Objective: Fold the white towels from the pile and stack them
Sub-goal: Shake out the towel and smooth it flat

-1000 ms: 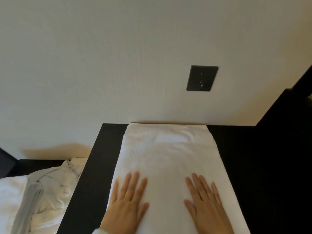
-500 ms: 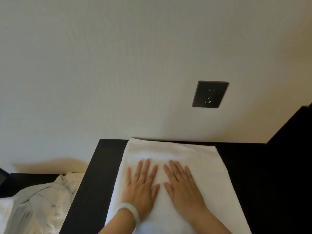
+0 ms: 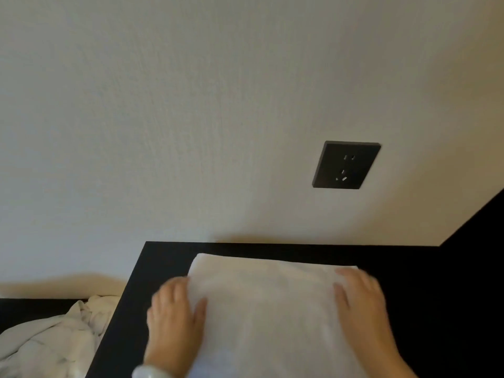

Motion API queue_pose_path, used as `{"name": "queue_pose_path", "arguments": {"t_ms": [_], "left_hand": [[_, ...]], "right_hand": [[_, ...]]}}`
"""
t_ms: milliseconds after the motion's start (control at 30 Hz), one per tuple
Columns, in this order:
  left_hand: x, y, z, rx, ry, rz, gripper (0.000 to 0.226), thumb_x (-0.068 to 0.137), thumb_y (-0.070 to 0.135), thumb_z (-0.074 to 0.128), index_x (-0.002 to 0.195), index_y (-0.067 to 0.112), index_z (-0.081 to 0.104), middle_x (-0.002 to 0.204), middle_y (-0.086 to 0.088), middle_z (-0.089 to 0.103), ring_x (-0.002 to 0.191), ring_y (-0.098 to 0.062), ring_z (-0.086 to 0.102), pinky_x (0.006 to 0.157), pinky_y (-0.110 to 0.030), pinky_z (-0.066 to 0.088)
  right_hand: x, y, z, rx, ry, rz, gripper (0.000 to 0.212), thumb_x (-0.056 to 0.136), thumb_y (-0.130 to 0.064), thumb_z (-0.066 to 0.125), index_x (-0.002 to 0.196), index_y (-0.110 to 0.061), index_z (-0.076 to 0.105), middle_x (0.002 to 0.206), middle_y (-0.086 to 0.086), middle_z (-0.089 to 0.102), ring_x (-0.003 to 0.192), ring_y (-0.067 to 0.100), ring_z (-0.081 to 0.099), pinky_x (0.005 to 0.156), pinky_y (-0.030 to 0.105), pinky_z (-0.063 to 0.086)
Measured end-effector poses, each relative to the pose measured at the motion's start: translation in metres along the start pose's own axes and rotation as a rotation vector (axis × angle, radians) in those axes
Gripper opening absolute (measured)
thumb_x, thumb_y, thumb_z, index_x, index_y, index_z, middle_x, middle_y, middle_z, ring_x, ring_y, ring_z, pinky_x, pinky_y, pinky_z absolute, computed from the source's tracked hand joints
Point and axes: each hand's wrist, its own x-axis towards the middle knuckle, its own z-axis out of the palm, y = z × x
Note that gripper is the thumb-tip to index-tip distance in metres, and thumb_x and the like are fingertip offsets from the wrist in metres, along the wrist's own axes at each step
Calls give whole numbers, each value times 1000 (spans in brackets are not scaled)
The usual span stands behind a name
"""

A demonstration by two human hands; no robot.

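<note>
At the side edges of the towel point(image 3: 267, 312), the left hand point(image 3: 174, 326) pinches; the right hand point(image 3: 362, 312) is too blurred to tell; lift both sides evenly.
</note>
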Motion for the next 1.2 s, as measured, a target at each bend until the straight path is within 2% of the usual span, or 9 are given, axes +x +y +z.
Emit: {"name": "queue_pose_path", "arguments": {"t_ms": [67, 233, 400, 500, 733, 867, 967, 1067, 1200], "left_hand": [[26, -3, -4, -131, -160, -190, 51, 95, 33, 59, 137, 7, 46, 130, -13, 51, 119, -31, 48, 102, -42, 40], [74, 1, -9, -365, -345, -345, 35, 94, 34, 61, 117, 7, 56, 95, -2, 60, 83, -16, 57, 73, -30, 45], [88, 3, -23, -674, -576, -430, 16, 94, 14, 64, 103, 1, 69, 96, -20, 73, 93, -38, 69, 95, -50, 52], [85, 1, -26, -820, -559, -398, 12, 93, 3, 60, 102, -1, 66, 96, -23, 72, 92, -42, 69, 87, -51, 56], [90, -6, -26, -1036, -563, -257, 16, 90, -13, 51, 88, 3, 53, 104, -14, 73, 88, -38, 67, 68, -41, 54], [94, -14, -28, -875, -624, -81, 35, 86, -18, 56, 105, 11, 64, 106, -16, 70, 94, -33, 69, 79, -42, 59], [100, -19, -30, -468, -626, 121, 42, 84, -9, 65, 106, 27, 68, 103, -2, 68, 94, -20, 68, 86, -33, 57], [108, -19, -31, -98, -556, 254, 31, 85, 9, 69, 99, 36, 60, 97, 13, 62, 85, -3, 60, 72, -9, 46], [113, -15, -27, 17, -437, 304, 15, 92, 33, 65, 103, 31, 55, 94, 15, 54, 80, 0, 55, 66, -6, 41]], "right_hand": [[28, 9, -13, -121, -105, 264, 37, 97, -22, 59, 129, -3, 57, 126, 18, 57, 116, 37, 51, 98, 45, 43], [68, 24, -18, -19, -471, 655, 73, 95, -57, 50, 140, 1, 40, 133, 19, 55, 116, 35, 57, 87, 38, 51], [70, 38, -21, 388, -580, 665, 41, 88, -39, 72, 112, -6, 69, 79, 4, 75, 68, 18, 71, 53, 23, 50], [63, 39, -19, 533, -561, 572, 20, 83, -20, 78, 101, -16, 72, 80, -1, 77, 70, 15, 74, 54, 26, 55], [70, 24, -30, 719, -589, 505, 29, 74, -1, 82, 96, -9, 66, 92, 14, 75, 86, 33, 73, 76, 48, 58], [73, 24, -38, 757, -744, 471, 44, 65, -26, 84, 103, -6, 73, 99, 17, 75, 93, 34, 73, 86, 45, 57], [78, 31, -42, 620, -663, 380, 37, 65, -31, 85, 92, -7, 74, 89, 12, 76, 80, 23, 73, 75, 34, 56], [88, 40, -39, 409, -529, 291, 23, 72, -25, 87, 72, -10, 70, 82, 9, 66, 64, 12, 64, 59, 21, 47], [94, 51, -28, 329, -435, 215, 29, 73, -21, 86, 59, -15, 62, 74, 5, 58, 59, 12, 55, 53, 20, 39]]}}
